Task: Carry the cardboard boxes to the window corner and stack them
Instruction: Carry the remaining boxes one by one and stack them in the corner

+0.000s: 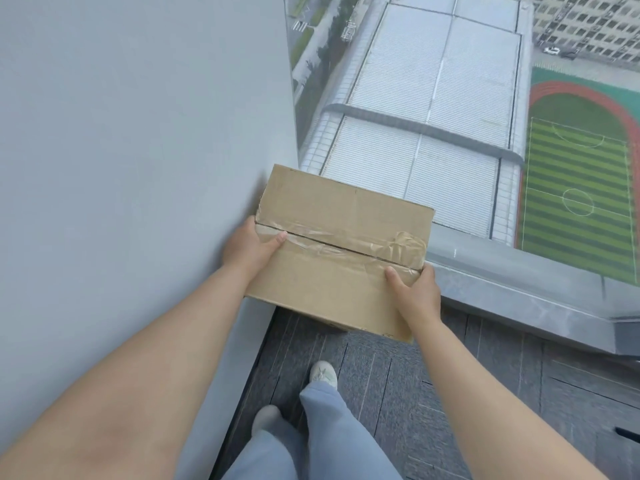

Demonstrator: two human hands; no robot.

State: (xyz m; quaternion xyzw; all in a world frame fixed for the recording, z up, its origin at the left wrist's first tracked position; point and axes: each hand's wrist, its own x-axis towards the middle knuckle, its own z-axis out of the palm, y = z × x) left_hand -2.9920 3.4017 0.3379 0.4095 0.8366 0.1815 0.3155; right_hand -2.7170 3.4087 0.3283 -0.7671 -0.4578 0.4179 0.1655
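Stood at the window corner (297,147), cardboard box (341,251) gripped endwise by left hand (247,245) and right hand (417,292), set-down and stacking not yet done.

Bare forearms (156,358), loose wide-leg lt blue-grey trousers (325,420) w/ off-white sneakers (323,374).

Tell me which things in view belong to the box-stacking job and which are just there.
Part of the job:
- cardboard box, taped shut
- left hand and right hand, gripping its opposite ends
- window corner, straight ahead

Just there:
- grey wall
- window ledge
- carpet
- shoe
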